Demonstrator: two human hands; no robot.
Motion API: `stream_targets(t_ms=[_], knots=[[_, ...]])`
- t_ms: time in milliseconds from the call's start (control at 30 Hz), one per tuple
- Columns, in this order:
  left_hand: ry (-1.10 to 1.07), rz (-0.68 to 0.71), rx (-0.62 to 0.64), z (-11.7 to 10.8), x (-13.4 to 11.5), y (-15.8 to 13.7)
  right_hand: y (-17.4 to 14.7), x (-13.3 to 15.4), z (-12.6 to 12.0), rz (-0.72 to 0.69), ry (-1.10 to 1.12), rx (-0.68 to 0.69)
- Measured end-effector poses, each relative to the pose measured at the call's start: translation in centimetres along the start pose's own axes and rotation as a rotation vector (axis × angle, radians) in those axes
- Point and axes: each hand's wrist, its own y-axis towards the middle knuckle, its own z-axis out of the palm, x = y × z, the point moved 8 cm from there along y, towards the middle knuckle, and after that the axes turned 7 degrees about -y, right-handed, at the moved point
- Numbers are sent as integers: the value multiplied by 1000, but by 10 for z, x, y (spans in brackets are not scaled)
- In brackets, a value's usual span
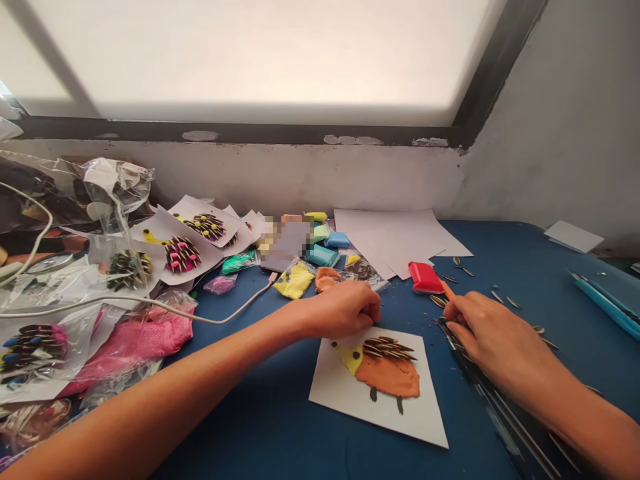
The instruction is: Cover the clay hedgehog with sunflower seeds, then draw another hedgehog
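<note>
A white card (420,430) lies on the blue table, bearing a clay hedgehog (387,377) with an orange body, a yellow head and dark legs. Overlapping striped sunflower seeds (387,348) cover its upper back. My left hand (345,308) is at the card's top edge, its fingers curled closed; whatever they may hold is hidden. To the right of the card, my right hand (480,323) reaches toward loose sunflower seeds (439,301), index finger stretched out and thumb apart from it. Just beyond that fingertip sits a red clay packet (425,277).
Finished hedgehog cards (183,253), plastic bags and a pink cloth (145,337) crowd the left. Several clay packets (295,279) and white sheets (395,233) lie at the back. A white cable (200,319) crosses the left side. A blue case (607,307) lies far right.
</note>
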Motion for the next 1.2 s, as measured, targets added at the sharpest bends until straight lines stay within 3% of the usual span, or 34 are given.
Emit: stream_targets(t_ms=[167, 300, 467, 667, 767, 1200], knots=[[32, -13, 27, 0, 0, 0, 1, 1, -5, -3, 36, -36], [13, -23, 39, 1, 4, 0, -4, 6, -25, -18, 76, -108], [-9, 6, 40, 2, 5, 1, -25, 22, -40, -18, 267, -134], [-3, 9, 62, -3, 4, 0, -49, 62, -28, -229, 418, -107], [-40, -7, 116, -5, 7, -2, -54, 81, -32, -337, 514, -156], [-13, 36, 201, -3, 5, -3, -51, 111, -32, -358, 521, -90]])
